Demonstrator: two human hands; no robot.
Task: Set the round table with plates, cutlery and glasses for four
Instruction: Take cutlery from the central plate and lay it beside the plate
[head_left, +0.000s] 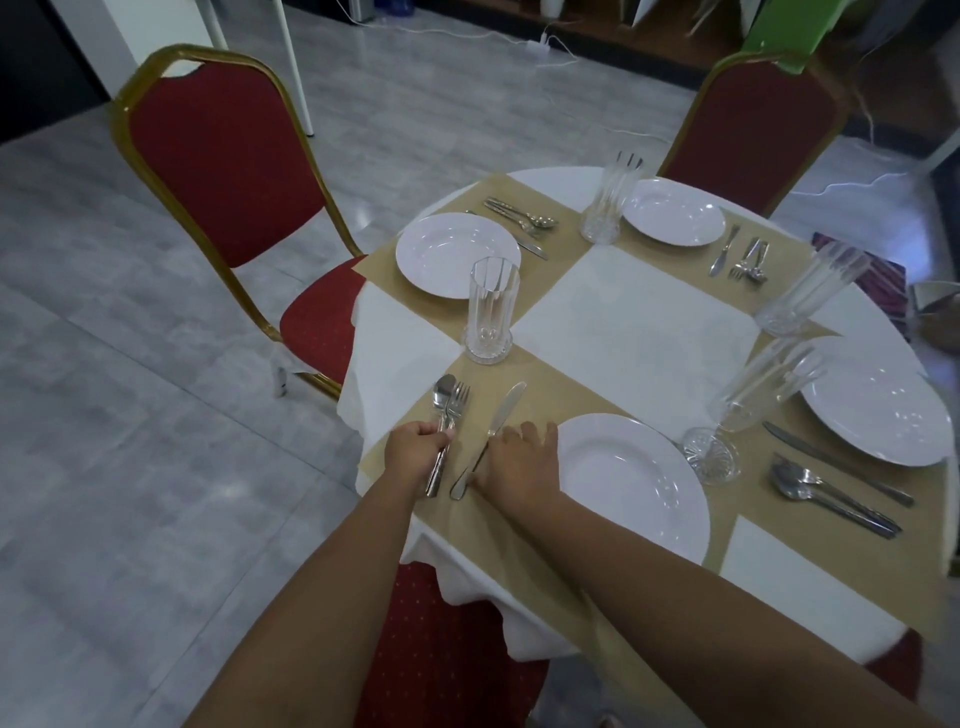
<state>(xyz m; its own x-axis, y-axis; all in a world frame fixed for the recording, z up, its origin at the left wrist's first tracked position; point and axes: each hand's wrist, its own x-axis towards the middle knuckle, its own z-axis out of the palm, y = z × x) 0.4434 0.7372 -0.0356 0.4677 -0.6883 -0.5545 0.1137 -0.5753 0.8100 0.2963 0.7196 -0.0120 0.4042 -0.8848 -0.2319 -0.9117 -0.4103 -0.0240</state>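
The place being worked sits at the near left rim of the round table, where the white cloth drops away just left of the tan mat. The spoon and fork lie side by side close to that mat's left edge, near the drop. Their heads point away from the person towards the glass and their handles run back to the near edge. The left hand has its fingers curled round both handles.

The knife lies just right of them on the same mat. Its long axis leans a little, with the tip away and to the right and the handle end near the rim, so the gap to the fork narrows towards the handles. The right hand fills the strip between knife and near plate. Its fingers lie forward, relaxed and close together, and its thumb side touches the knife handle.

Just right of that plate stands a second glass, and past it is another setting's plate. The white middle square of cloth lies between the four mats.

Off the table, grey floor opens wide to the left. A red chair stands at the left setting, and another chair at the far one.
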